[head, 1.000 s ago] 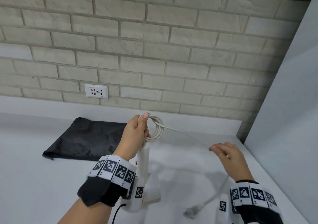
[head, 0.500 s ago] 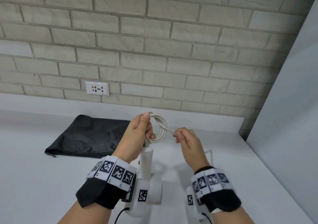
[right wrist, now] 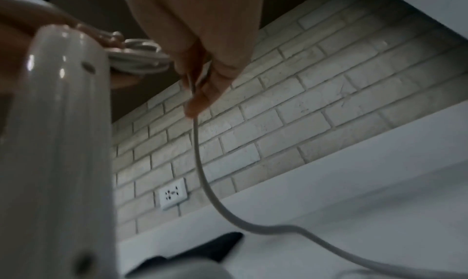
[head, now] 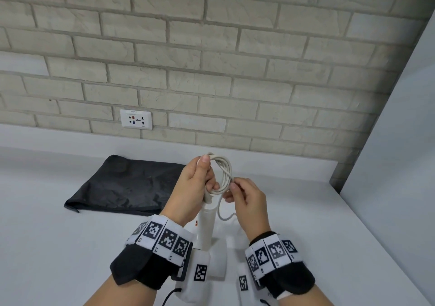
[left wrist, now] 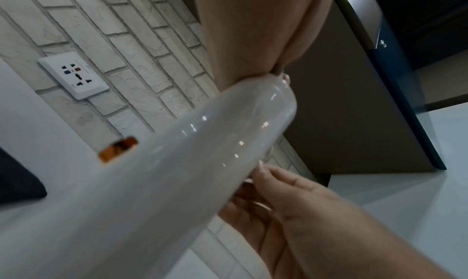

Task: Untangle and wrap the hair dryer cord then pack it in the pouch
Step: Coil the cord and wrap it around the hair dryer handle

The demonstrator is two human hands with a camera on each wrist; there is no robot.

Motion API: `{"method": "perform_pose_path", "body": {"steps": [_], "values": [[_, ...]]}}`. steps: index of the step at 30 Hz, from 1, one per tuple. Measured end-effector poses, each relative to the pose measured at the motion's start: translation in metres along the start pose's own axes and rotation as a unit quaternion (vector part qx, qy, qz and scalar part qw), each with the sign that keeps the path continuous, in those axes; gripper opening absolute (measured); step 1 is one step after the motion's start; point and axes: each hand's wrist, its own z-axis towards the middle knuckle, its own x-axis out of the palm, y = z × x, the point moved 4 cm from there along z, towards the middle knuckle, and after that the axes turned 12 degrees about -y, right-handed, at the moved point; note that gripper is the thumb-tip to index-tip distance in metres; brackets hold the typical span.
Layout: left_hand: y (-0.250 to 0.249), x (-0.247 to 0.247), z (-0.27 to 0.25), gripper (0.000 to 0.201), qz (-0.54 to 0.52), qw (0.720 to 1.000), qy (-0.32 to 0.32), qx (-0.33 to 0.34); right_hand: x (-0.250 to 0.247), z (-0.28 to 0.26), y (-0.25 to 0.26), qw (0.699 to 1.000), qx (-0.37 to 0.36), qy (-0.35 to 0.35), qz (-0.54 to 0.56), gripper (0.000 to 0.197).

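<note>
My right hand (head: 247, 199), which a second ago was stretched far out to the right drawing the thin white power cord (head: 223, 176) taut, has come back in beside my left hand (head: 196, 183), so another loop is about to join the coil. Its thumb and fingertips are pinching the cord just below the coil, and the loose tail drops from them to the white countertop (head: 58, 247). My left hand's fingers are curled round the top of the glossy white hair dryer handle (head: 207, 225), thumb pressing the gathered loops against it. I judge the untangling done and the wrapping well along, with only a short length left to wind. The flat black fabric pouch (head: 122, 185) lies on the counter behind my left hand, not yet opened. No brand shows on the dryer; the white wall socket (head: 136, 119) carries small print too fine to read, and my wristbands show only square black-and-white code markers
</note>
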Motion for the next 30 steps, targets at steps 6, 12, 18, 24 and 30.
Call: {"method": "perform_pose_path", "body": {"steps": [6,12,18,24,30], "values": [[-0.001,-0.003,0.000,0.036,0.080,0.996,-0.018,0.027,0.008,-0.010,0.028,0.925,0.223,0.089,0.296,0.031],[-0.010,0.000,-0.004,0.031,0.199,0.975,-0.040,0.095,0.010,-0.009,0.026,0.890,0.288,0.025,0.351,0.017],[-0.010,0.000,-0.003,0.030,0.197,0.973,-0.041,0.117,0.011,-0.009,0.028,0.810,0.351,0.062,0.465,0.017],[-0.007,0.002,-0.002,0.026,0.221,0.967,-0.030,0.124,0.010,-0.007,0.044,0.754,0.361,0.083,0.542,0.020],[-0.006,0.004,-0.001,0.024,0.227,0.962,-0.030,0.149,0.009,-0.002,0.042,0.862,0.329,0.080,0.376,0.027]]}}
